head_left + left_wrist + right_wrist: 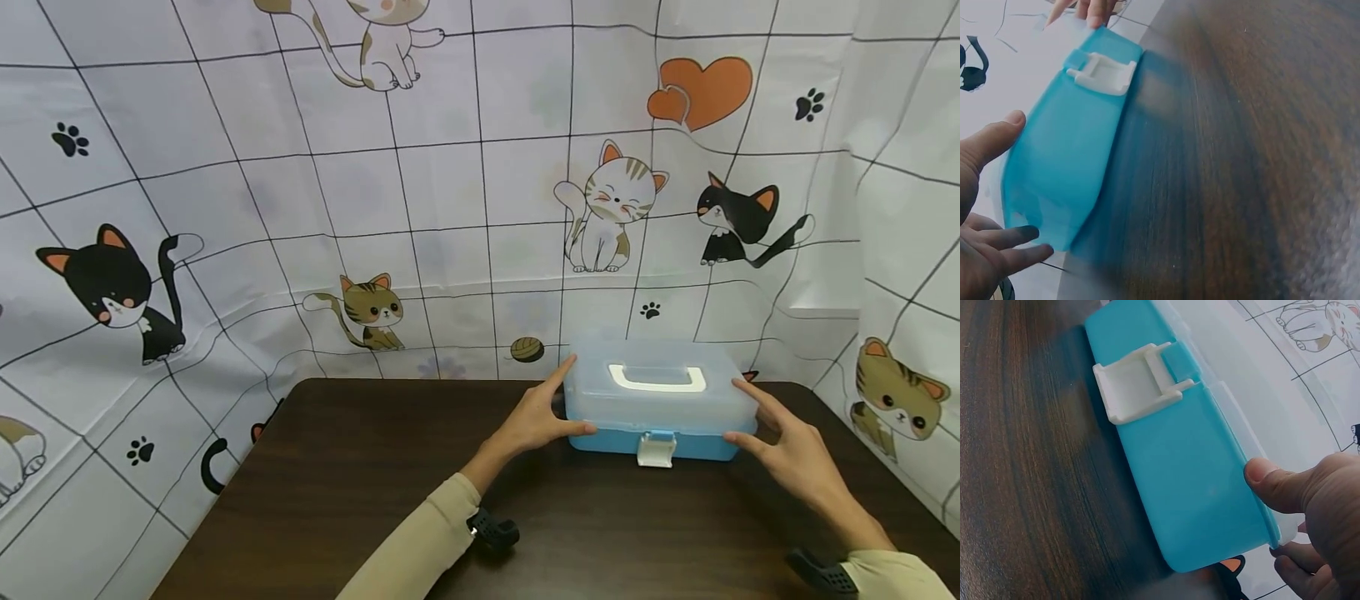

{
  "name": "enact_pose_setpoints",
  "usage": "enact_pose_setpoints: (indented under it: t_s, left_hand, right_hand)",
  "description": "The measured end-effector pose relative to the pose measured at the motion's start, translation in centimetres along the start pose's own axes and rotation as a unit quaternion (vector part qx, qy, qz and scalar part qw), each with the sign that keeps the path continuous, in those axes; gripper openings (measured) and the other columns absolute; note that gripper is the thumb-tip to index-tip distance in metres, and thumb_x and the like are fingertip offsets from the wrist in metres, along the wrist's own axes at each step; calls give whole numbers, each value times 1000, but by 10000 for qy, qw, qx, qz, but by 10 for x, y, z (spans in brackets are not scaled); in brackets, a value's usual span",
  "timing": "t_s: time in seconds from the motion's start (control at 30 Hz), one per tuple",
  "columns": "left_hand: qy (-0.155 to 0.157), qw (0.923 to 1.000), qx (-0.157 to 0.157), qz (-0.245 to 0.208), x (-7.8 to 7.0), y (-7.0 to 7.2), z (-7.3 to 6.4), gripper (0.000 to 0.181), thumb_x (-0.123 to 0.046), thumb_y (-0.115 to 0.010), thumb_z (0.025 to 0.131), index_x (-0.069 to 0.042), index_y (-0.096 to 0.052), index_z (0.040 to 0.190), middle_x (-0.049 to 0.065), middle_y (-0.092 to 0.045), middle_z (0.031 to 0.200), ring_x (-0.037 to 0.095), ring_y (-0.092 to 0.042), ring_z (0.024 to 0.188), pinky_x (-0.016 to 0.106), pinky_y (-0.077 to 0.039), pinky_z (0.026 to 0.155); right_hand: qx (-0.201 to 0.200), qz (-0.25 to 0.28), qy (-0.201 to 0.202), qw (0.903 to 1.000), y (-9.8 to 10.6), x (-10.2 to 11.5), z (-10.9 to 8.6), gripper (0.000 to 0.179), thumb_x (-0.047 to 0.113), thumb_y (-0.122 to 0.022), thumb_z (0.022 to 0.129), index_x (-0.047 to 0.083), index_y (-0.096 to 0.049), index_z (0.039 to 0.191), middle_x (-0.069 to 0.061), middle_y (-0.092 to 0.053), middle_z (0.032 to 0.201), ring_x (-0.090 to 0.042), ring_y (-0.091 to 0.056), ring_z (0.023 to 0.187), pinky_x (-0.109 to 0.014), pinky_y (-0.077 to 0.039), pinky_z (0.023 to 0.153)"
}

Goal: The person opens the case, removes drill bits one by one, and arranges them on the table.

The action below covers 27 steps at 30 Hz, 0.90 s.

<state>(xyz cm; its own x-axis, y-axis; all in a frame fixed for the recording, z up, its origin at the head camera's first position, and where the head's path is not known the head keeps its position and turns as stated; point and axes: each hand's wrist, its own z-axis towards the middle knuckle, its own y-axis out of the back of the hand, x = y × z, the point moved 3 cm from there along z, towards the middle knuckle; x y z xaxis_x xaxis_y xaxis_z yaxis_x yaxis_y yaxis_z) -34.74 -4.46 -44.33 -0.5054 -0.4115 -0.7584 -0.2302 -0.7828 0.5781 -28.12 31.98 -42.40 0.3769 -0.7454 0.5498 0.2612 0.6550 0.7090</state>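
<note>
A plastic storage box with a light blue base stands on the dark table. Its translucent lid is down and carries a white handle. On the front, the white latch hangs unfastened, tilted outward. My left hand holds the box's left end, thumb at the front rim and fingers along the side. At the right end my right hand grips likewise; its thumb presses the front rim in the right wrist view. Some fingertips are hidden behind the box, and its contents cannot be made out.
The dark wooden table extends to the left and in front of the box. A white grid-patterned cloth with cartoon cats hangs behind the table and along both sides. Black bands are on both wrists.
</note>
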Motion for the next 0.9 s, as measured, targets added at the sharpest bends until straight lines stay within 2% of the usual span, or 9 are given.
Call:
enact_pose_setpoints:
  t_s: [0.13, 0.27, 0.4, 0.5, 0.6, 0.73, 0.83, 0.9]
  left_hand:
    - [9, 9998, -23, 207, -4, 4, 2, 111, -49, -84, 83, -31, -12, 165, 0, -24, 165, 23, -38, 144, 49, -42, 111]
    - [-64, 9992, -145, 379, -7, 8, 2, 106, -50, -83, 84, -30, -18, 165, -3, -24, 166, 22, -29, 148, 51, -35, 115]
    - [-473, 9968, -388, 517, -11, 13, 3, 98, -46, -83, 85, -26, -27, 163, 3, -24, 166, 24, -23, 150, 56, -32, 116]
    - [-879, 9930, -517, 597, -14, 15, 4, 91, -42, -83, 87, -22, -34, 161, 9, -24, 166, 26, -24, 150, 59, -34, 114]
    - [-1268, 9886, -488, 643, -17, 16, 4, 87, -36, -83, 88, -18, -37, 159, 10, -25, 166, 25, -25, 150, 57, -36, 113]
    - [-1678, 9850, -273, 294, -18, 18, 4, 85, -22, -85, 87, -12, -38, 158, 11, -24, 166, 23, -24, 150, 50, -40, 113]
    - [-1784, 9837, -125, -166, -17, 19, 5, 85, -12, -85, 85, -9, -39, 157, 11, -24, 166, 20, -25, 150, 49, -43, 110]
    - [-1785, 9832, -79, -375, -16, 21, 6, 85, -8, -85, 84, -8, -40, 157, 9, -26, 165, 18, -27, 149, 49, -44, 109]
  right_hand:
    - [-12, -16, -1, 10000, 4, 2, 1, 89, 24, -84, 88, 25, -34, 161, -44, -42, 141, -66, -48, 116, -81, -41, 80]
    - [-59, -40, 66, 10000, 7, 6, 2, 87, 22, -83, 89, 22, -34, 161, -44, -51, 131, -63, -54, 113, -78, -44, 79]
    - [-120, -80, 273, 9995, 7, 10, 5, 84, 18, -80, 92, 18, -32, 161, -38, -59, 117, -56, -62, 100, -70, -51, 69]
    - [-158, -97, 411, 9990, 6, 13, 8, 81, 14, -77, 95, 17, -31, 162, -33, -57, 113, -51, -62, 95, -65, -52, 66]
    - [-170, -98, 423, 9989, 6, 15, 7, 79, 12, -74, 96, 16, -30, 162, -32, -54, 114, -50, -60, 95, -64, -51, 67]
    - [-135, -72, 402, 9991, 5, 16, 6, 78, 11, -71, 98, 15, -27, 162, -38, -52, 119, -52, -60, 96, -63, -52, 66]
    - [-104, -59, 426, 9990, 5, 17, 6, 78, 9, -70, 98, 15, -26, 163, -40, -52, 123, -49, -60, 97, -58, -53, 65]
    - [-68, -11, 459, 9989, 5, 18, 6, 78, 7, -70, 99, 15, -26, 163, -43, -51, 127, -52, -61, 99, -60, -55, 67]
